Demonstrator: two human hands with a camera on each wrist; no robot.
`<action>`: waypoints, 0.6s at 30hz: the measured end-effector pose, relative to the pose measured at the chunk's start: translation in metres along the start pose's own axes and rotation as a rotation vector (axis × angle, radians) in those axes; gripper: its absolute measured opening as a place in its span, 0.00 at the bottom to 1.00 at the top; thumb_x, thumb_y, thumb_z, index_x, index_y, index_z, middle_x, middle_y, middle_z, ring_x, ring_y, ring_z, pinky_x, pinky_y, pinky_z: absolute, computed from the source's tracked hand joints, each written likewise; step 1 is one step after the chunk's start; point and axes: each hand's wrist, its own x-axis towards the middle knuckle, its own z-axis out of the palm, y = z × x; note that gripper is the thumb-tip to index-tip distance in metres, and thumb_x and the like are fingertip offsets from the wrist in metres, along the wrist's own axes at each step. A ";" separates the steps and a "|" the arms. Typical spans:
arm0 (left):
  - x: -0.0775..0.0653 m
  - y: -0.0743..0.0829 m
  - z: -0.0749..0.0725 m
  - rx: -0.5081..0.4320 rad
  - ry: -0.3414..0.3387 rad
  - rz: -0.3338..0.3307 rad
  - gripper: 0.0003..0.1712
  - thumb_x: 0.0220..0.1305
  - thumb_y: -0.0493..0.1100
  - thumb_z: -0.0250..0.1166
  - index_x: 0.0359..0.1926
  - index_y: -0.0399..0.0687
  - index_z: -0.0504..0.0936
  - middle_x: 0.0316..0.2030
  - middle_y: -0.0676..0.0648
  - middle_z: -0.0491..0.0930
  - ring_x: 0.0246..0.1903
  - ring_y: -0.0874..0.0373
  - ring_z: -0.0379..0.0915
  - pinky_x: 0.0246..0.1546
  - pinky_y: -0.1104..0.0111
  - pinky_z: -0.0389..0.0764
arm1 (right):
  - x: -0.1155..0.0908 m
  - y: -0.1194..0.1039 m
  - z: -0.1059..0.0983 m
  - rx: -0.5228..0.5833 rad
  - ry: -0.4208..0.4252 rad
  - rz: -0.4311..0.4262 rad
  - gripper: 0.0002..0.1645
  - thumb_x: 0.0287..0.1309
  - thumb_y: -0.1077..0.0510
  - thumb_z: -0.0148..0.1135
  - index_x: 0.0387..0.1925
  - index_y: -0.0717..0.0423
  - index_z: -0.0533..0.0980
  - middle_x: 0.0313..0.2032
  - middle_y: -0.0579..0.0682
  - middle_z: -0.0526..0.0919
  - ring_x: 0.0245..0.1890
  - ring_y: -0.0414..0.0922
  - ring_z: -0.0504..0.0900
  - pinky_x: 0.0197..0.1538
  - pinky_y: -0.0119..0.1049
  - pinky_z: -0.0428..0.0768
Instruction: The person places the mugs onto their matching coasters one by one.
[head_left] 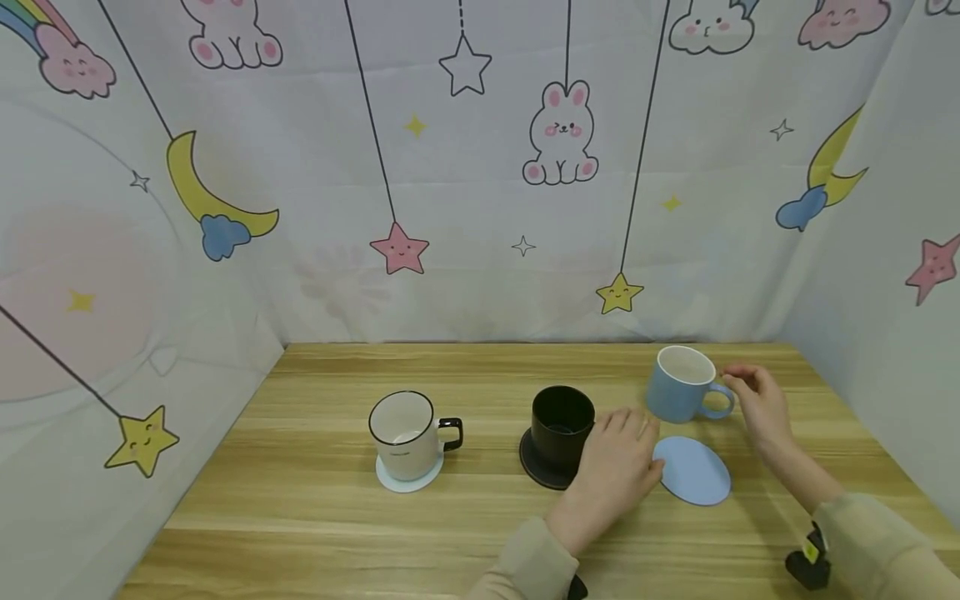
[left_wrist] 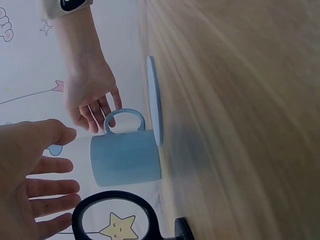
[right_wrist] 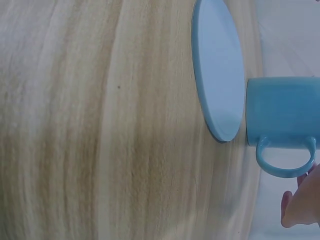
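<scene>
My left hand (head_left: 617, 454) hovers beside the black mug (head_left: 561, 421), fingers loosely extended and holding nothing; it hides that mug's handle in the head view. In the left wrist view the black handle (left_wrist: 79, 212) shows just past the fingertips. The black mug stands on a dark coaster (head_left: 534, 467). My right hand (head_left: 761, 408) is at the handle side of the light blue mug (head_left: 678, 387), its fingers extended right by the handle (left_wrist: 125, 111) without curling round it. The blue mug stands on the table behind a round light blue coaster (head_left: 693, 473).
A white mug (head_left: 405, 437) with a black rim and black handle stands on a pale coaster (head_left: 408, 483) at the left. The wooden table (head_left: 315, 533) ends at a patterned cloth backdrop (head_left: 480, 308), which also rises along both sides.
</scene>
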 end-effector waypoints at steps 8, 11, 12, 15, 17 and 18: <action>-0.001 0.001 0.008 0.010 0.032 0.012 0.22 0.55 0.62 0.66 0.47 0.58 0.81 0.41 0.58 0.80 0.45 0.63 0.76 0.48 0.71 0.75 | 0.002 0.002 0.003 0.003 0.011 0.023 0.09 0.68 0.52 0.52 0.44 0.51 0.73 0.31 0.18 0.71 0.38 0.21 0.68 0.42 0.15 0.64; -0.001 0.001 0.011 0.016 0.032 0.015 0.22 0.54 0.63 0.67 0.45 0.58 0.81 0.39 0.58 0.79 0.44 0.63 0.76 0.48 0.72 0.75 | 0.002 0.002 0.003 0.004 -0.002 0.046 0.12 0.68 0.51 0.51 0.45 0.54 0.73 0.31 0.17 0.70 0.38 0.20 0.67 0.42 0.14 0.64; -0.001 0.002 0.012 0.017 0.027 0.015 0.22 0.54 0.63 0.67 0.45 0.58 0.81 0.39 0.58 0.80 0.44 0.63 0.77 0.47 0.72 0.75 | 0.002 0.002 0.003 0.004 -0.005 0.052 0.13 0.68 0.51 0.51 0.45 0.55 0.73 0.31 0.17 0.70 0.38 0.20 0.67 0.42 0.14 0.64; -0.001 0.002 0.014 0.026 0.014 0.012 0.22 0.54 0.64 0.66 0.45 0.59 0.81 0.38 0.58 0.80 0.43 0.63 0.77 0.46 0.72 0.75 | 0.001 0.003 0.004 0.024 -0.009 0.071 0.12 0.69 0.50 0.51 0.44 0.53 0.73 0.30 0.16 0.70 0.37 0.19 0.68 0.42 0.14 0.64; 0.000 0.003 0.014 0.033 0.001 0.011 0.21 0.55 0.64 0.66 0.44 0.60 0.81 0.38 0.59 0.80 0.42 0.64 0.76 0.45 0.71 0.75 | 0.001 0.003 0.004 0.033 -0.012 0.078 0.10 0.69 0.50 0.50 0.43 0.50 0.73 0.30 0.15 0.71 0.37 0.19 0.68 0.42 0.15 0.64; 0.000 0.003 0.014 0.035 -0.010 0.010 0.21 0.55 0.64 0.65 0.45 0.60 0.81 0.38 0.59 0.80 0.42 0.64 0.76 0.45 0.71 0.74 | 0.001 0.003 0.005 0.035 -0.012 0.080 0.10 0.69 0.49 0.50 0.42 0.49 0.73 0.29 0.15 0.71 0.37 0.19 0.68 0.42 0.15 0.64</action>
